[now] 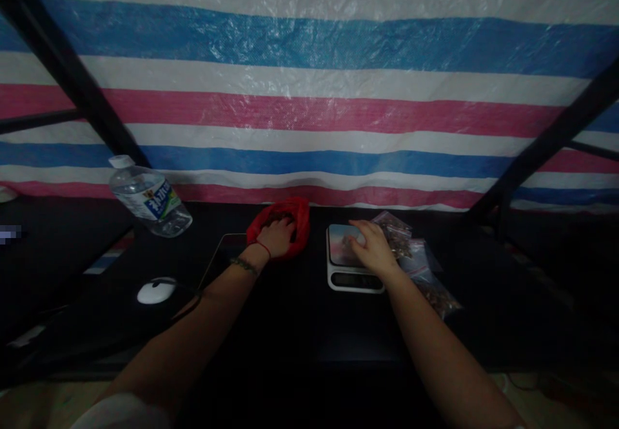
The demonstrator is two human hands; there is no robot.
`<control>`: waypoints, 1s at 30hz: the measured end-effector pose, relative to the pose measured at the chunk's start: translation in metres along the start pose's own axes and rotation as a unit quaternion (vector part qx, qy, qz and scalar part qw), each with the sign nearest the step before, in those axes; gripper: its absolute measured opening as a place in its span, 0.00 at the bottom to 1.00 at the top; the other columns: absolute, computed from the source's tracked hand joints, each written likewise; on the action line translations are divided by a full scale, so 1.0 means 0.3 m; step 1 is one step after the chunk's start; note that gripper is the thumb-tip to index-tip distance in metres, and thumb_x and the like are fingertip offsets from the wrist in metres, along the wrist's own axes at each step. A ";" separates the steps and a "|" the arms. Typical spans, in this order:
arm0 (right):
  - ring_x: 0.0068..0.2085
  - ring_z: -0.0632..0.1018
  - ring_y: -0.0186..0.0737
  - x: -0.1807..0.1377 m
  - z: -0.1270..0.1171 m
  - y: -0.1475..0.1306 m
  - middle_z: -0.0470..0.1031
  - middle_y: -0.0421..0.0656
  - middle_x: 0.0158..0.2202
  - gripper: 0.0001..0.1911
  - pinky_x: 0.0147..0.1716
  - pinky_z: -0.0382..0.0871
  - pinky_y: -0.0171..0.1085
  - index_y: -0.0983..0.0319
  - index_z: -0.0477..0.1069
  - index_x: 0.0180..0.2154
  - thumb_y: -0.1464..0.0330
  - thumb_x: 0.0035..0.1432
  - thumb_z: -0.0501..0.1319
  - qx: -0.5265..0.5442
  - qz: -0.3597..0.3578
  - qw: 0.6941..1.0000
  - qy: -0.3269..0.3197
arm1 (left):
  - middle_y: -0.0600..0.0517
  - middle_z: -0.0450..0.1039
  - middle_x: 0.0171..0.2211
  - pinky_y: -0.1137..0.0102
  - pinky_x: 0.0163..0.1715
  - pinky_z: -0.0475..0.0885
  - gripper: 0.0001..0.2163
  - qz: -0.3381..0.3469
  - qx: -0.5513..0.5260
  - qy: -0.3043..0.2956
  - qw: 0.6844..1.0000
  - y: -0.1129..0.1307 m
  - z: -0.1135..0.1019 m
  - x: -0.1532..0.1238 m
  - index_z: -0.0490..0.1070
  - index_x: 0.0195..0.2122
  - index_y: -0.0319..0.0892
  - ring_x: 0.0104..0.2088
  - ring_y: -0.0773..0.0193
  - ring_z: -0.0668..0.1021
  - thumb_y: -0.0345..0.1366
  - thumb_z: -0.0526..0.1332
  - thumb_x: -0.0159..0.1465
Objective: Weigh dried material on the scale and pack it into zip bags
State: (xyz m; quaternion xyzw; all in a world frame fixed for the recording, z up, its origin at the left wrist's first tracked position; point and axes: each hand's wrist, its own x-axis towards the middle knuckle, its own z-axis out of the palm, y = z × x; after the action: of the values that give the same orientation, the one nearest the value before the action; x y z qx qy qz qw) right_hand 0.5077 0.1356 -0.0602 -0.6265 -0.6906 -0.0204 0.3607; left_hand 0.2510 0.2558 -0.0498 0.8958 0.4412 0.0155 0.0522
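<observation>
1. The left hand (276, 235) rested inside the mouth of a red bag (290, 219) at the table's centre, fingers curled in; contents could not be made out.
2. The right hand (372, 248) lay spread over the platform of a white scale (344, 274), holding nothing visible.
3. Clear packets (416, 258) of brownish bits lay just right of the scale.
4. A water bottle (147, 200) and a white mouse (155, 291) sat well left.

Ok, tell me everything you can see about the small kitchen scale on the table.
The scale is a small white, seemingly plastic unit with a shiny, metallic-looking square platform and a dark display strip along its near edge; no reading is legible. It lies flat on the black table. The right hand rests on its platform, fingers spread. Clear bags lie beside it.
</observation>
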 end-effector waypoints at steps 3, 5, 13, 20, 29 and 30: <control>0.53 0.72 0.50 0.001 -0.002 -0.005 0.74 0.51 0.50 0.20 0.56 0.64 0.51 0.63 0.71 0.52 0.65 0.58 0.57 0.000 0.000 1.000 0.005 | 0.38 0.66 0.54 0.53 0.45 0.71 0.18 -0.027 0.007 0.040 0.999 0.026 0.032 -0.022 0.67 0.55 0.42 0.52 0.45 0.72 0.36 0.50 0.66; 0.53 0.73 0.50 0.001 -0.001 -0.006 0.74 0.51 0.50 0.20 0.56 0.64 0.51 0.63 0.71 0.52 0.65 0.58 0.56 -0.002 0.000 1.000 0.010 | 0.39 0.66 0.53 0.53 0.45 0.71 0.17 -0.037 0.018 0.059 0.997 0.035 0.045 -0.029 0.68 0.53 0.43 0.53 0.45 0.70 0.37 0.49 0.67; 0.55 0.71 0.51 0.000 0.008 0.011 0.73 0.52 0.53 0.24 0.56 0.63 0.50 0.65 0.68 0.55 0.63 0.59 0.57 -0.044 0.027 0.999 -0.011 | 0.41 0.68 0.51 0.58 0.49 0.69 0.16 -0.007 0.020 0.064 0.998 0.047 0.039 -0.033 0.69 0.51 0.43 0.51 0.49 0.72 0.39 0.56 0.64; 0.52 0.74 0.50 0.003 0.011 0.006 0.76 0.51 0.50 0.21 0.56 0.64 0.49 0.65 0.71 0.52 0.64 0.58 0.58 -0.061 0.045 0.996 -0.053 | 0.43 0.74 0.45 0.63 0.50 0.69 0.12 0.055 -0.024 0.092 0.994 0.015 0.027 -0.036 0.74 0.45 0.40 0.46 0.54 0.76 0.37 0.56 0.64; 0.45 0.77 0.39 0.046 0.024 -0.206 0.73 0.46 0.48 0.27 0.46 0.73 0.40 0.59 0.66 0.54 0.71 0.50 0.64 0.273 0.042 0.960 -0.044 | 0.46 0.75 0.50 0.66 0.52 0.69 0.21 0.076 -0.093 0.059 0.991 -0.076 -0.034 -0.083 0.74 0.49 0.45 0.49 0.54 0.77 0.40 0.66 0.54; 0.45 0.77 0.38 0.068 0.041 -0.253 0.74 0.45 0.48 0.29 0.46 0.73 0.39 0.58 0.65 0.55 0.71 0.50 0.65 0.305 0.042 0.949 -0.073 | 0.47 0.76 0.48 0.66 0.52 0.70 0.20 0.076 -0.100 0.055 0.991 -0.083 -0.039 -0.086 0.75 0.48 0.45 0.48 0.55 0.77 0.40 0.67 0.53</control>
State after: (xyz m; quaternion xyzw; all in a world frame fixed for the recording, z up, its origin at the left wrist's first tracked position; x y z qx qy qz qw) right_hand 0.4360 0.1426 -0.0266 -0.5150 -0.6610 0.2523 0.4839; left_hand 0.2146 0.2513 -0.0404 0.9148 0.3701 0.1131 0.1156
